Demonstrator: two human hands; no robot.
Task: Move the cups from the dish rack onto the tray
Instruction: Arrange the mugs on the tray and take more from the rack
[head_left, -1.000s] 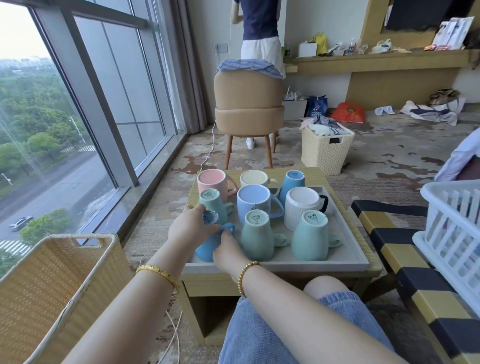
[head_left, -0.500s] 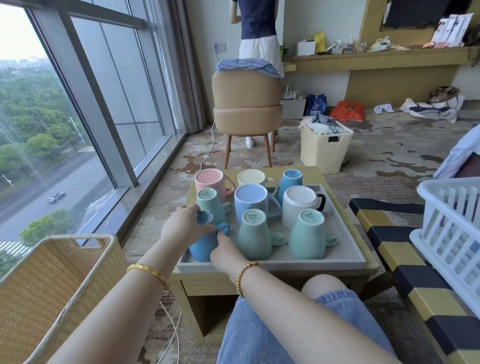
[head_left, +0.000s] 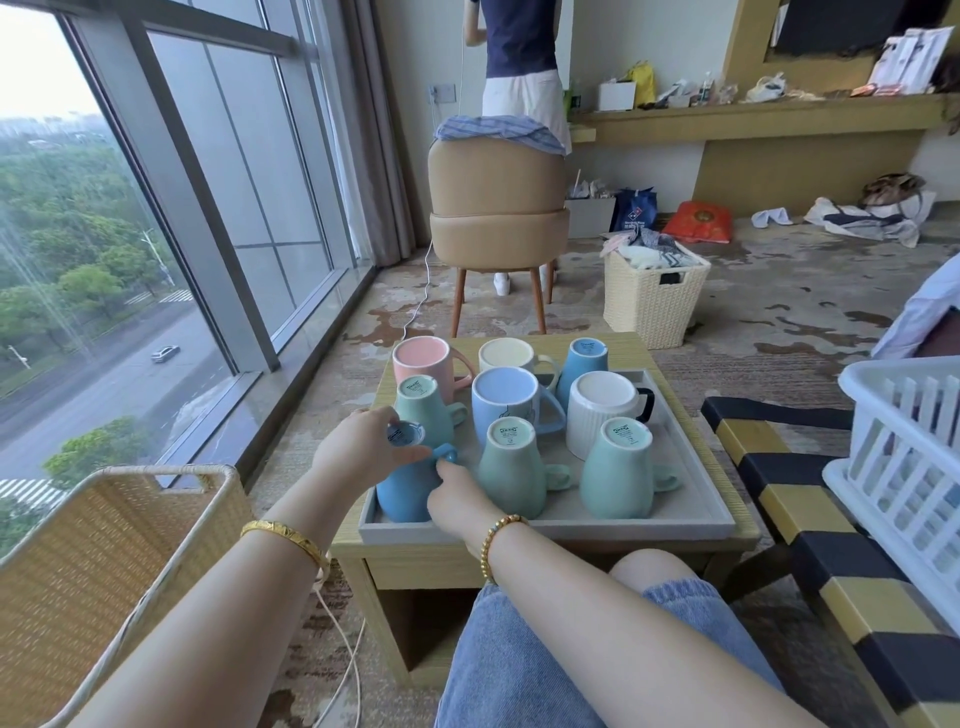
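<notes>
An upside-down blue cup (head_left: 408, 486) stands in the near-left corner of the grey tray (head_left: 691, 522) on the tabletop (head_left: 644, 351). The left hand (head_left: 363, 457) is wrapped around it in a closed grip; the right hand (head_left: 460, 493) touches its handle, apparently pinching. The white dish rack (head_left: 904, 467) sits well apart.

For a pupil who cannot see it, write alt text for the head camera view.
Both hands, left and right, hold an upside-down blue cup at the near left corner of a grey tray carrying other inverted cups. A white dish rack sits to the right.
</notes>
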